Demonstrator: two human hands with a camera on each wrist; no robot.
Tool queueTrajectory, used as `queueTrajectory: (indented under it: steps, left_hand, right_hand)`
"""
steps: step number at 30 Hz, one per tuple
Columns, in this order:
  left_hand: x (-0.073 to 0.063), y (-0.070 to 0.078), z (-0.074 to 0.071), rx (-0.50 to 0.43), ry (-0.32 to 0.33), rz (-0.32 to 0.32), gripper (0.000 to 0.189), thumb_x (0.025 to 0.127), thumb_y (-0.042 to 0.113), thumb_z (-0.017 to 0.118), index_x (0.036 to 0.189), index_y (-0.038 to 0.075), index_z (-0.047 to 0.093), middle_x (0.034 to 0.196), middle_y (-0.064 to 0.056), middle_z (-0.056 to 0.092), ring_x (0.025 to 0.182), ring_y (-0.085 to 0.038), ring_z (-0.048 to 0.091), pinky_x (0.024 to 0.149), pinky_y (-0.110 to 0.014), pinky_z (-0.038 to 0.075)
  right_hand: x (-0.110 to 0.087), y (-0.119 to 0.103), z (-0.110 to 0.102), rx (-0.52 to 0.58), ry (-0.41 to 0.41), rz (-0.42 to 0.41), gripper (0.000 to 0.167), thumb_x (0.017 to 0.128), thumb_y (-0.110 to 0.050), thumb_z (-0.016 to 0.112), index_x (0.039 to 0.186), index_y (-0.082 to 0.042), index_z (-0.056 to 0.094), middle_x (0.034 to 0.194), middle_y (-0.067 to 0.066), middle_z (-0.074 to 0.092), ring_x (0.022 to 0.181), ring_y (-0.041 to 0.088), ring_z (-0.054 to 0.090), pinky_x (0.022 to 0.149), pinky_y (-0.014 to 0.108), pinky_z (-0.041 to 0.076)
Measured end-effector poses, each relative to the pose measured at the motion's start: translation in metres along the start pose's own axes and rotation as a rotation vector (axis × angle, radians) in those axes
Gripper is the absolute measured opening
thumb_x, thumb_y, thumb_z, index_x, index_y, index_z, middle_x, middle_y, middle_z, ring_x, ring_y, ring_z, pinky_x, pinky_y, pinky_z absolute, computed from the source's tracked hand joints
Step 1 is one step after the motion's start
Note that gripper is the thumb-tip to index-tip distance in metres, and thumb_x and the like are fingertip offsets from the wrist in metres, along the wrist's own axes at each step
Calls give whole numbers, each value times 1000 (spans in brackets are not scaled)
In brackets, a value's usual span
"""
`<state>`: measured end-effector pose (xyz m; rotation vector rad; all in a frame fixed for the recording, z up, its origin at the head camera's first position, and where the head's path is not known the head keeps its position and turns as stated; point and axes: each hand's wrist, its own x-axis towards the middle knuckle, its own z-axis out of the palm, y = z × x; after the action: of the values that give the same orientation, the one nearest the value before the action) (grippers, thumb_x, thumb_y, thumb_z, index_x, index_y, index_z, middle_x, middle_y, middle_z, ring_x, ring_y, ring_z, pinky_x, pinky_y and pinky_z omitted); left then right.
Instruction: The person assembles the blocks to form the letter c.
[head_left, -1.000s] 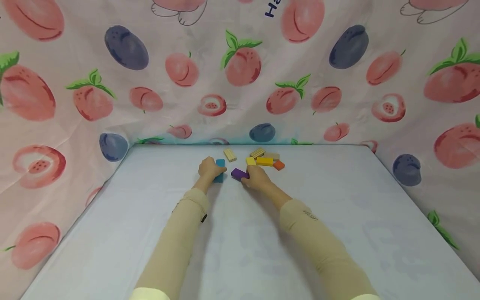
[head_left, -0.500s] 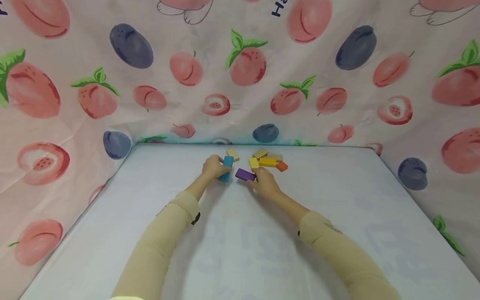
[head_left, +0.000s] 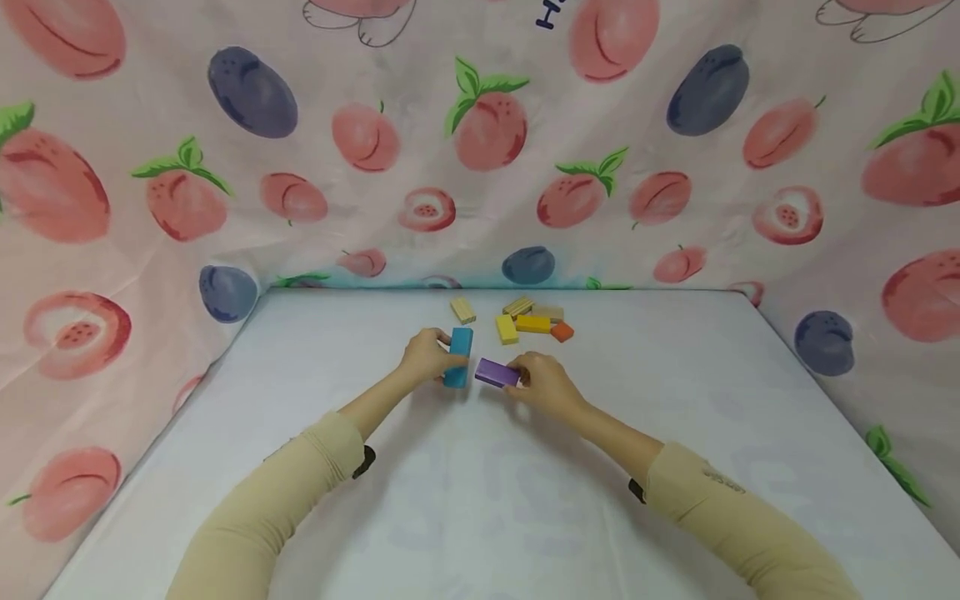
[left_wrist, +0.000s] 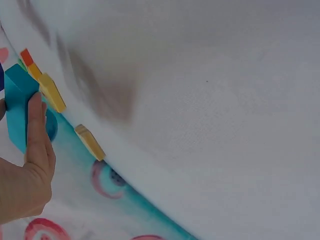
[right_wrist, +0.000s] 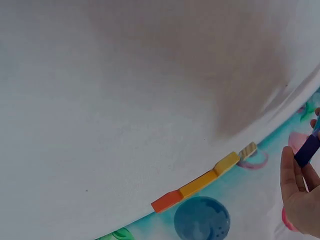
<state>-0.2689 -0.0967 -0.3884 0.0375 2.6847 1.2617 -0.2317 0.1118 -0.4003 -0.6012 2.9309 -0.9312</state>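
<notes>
My left hand (head_left: 426, 357) pinches a blue rectangular block (head_left: 461, 342) between thumb and fingers, its long side running away from me. In the left wrist view the fingers lie along one side of this blue block (left_wrist: 19, 100). Just to its right, my right hand (head_left: 549, 382) holds a purple block (head_left: 495, 373) by its right end, the free end pointing at the blue one with a small gap between. The purple block (right_wrist: 307, 150) sits at the right edge of the right wrist view, partly cut off.
Behind the hands lie a pale yellow block (head_left: 507, 329), a deeper yellow block (head_left: 533, 324), an orange block (head_left: 562, 332) and plain wooden blocks (head_left: 462, 311) (head_left: 519, 306). A white-covered table (head_left: 480, 500) spreads below, with a fruit-print cloth (head_left: 480, 225) hanging behind.
Both hands have drawn back toward me with their blocks, away from the other blocks. The purple block has come away from the pale yellow one, and the blue block has shifted slightly right.
</notes>
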Motion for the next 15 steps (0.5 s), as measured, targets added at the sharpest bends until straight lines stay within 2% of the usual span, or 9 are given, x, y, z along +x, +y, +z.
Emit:
queueTrajectory:
  steps: [5, 11, 15]
  left_hand:
    - [-13, 1, 2, 25, -24, 12, 42, 79, 18, 75, 106, -8, 55, 96, -25, 66, 58, -23, 68, 59, -35, 59]
    - [-26, -1, 6, 42, -84, -44, 43, 82, 19, 72, 108, -9, 52, 102, -26, 63, 63, -25, 69, 58, -31, 58]
    - [-30, -3, 9, 19, -112, -81, 40, 81, 18, 72, 106, -8, 54, 95, -21, 63, 63, -20, 65, 57, -28, 58]
  right_hand:
    - [-14, -4, 1, -31, -32, -2, 31, 77, -11, 76, 105, 1, 68, 81, 7, 62, 72, 15, 49, 63, 22, 42]
    - [-33, -6, 2, -56, -67, -10, 29, 76, -10, 76, 101, 2, 68, 77, 4, 60, 70, 13, 48, 60, 20, 40]
    - [-43, -7, 4, -64, -73, -27, 28, 75, -10, 77, 100, 2, 69, 77, 3, 61, 69, 12, 49, 58, 19, 40]
